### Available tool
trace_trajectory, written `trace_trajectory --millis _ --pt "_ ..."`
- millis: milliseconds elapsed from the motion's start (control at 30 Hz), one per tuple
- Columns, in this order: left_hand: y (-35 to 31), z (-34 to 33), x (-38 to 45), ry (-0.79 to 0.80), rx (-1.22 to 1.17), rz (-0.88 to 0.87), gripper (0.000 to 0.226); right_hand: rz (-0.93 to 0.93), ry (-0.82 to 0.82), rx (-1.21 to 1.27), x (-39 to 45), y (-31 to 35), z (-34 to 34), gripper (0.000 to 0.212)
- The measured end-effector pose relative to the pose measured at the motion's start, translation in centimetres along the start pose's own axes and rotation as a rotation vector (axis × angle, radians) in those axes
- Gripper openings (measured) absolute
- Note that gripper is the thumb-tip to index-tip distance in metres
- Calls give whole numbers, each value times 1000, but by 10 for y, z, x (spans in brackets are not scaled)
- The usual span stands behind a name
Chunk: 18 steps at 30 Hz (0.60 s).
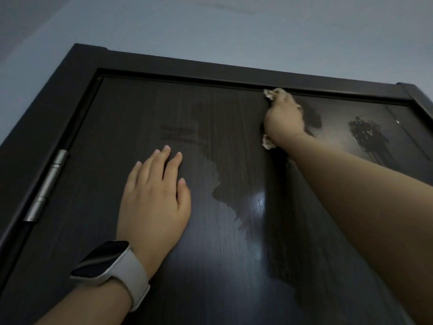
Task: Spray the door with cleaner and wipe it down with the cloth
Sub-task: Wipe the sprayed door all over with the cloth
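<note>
The dark wood-grain door [222,266] fills the view, seen from below up to its top edge. My right hand [283,118] is stretched high and presses a beige cloth [267,144] against the door just under the top frame; bits of cloth stick out above and below the hand. My left hand [152,202] lies flat on the door lower left, fingers straight, a white smartwatch on its wrist. Wet streaks and a shiny patch run down the middle of the door. No spray bottle is in view.
A dark door frame [210,66] runs along the top and left side. A metal hinge [46,184] sits on the left edge. Pale wall and ceiling [210,24] lie above the frame.
</note>
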<state>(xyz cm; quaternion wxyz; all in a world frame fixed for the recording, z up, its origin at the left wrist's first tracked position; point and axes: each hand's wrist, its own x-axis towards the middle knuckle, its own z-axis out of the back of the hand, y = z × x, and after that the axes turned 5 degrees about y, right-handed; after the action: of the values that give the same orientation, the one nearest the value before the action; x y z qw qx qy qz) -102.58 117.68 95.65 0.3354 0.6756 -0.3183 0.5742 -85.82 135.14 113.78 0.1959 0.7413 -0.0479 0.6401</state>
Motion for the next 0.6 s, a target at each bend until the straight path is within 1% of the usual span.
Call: trace_trajectory --millis 100,167,233,300,367,433,533,600 --pt "0 0 0 -7 -3 2 52 169 50 61 -12 46 -16 55" --pt "-1 1 0 -7 -4 -6 52 267 94 90 -13 57 -21 63" --pt "0 1 1 -11 -10 -3 52 294 133 75 -10 50 -19 65" --pt "-1 1 0 -13 -6 3 52 285 127 30 -12 32 -15 63" --pt "-1 2 1 -8 -1 -1 52 264 109 19 -24 19 -9 61" --pt "-2 4 1 14 12 -14 53 289 136 25 -49 13 -4 60" --pt "-2 4 3 32 15 -4 54 410 200 82 -98 11 -3 58" --pt "-3 3 2 63 33 -2 56 515 232 74 -137 9 -4 53"
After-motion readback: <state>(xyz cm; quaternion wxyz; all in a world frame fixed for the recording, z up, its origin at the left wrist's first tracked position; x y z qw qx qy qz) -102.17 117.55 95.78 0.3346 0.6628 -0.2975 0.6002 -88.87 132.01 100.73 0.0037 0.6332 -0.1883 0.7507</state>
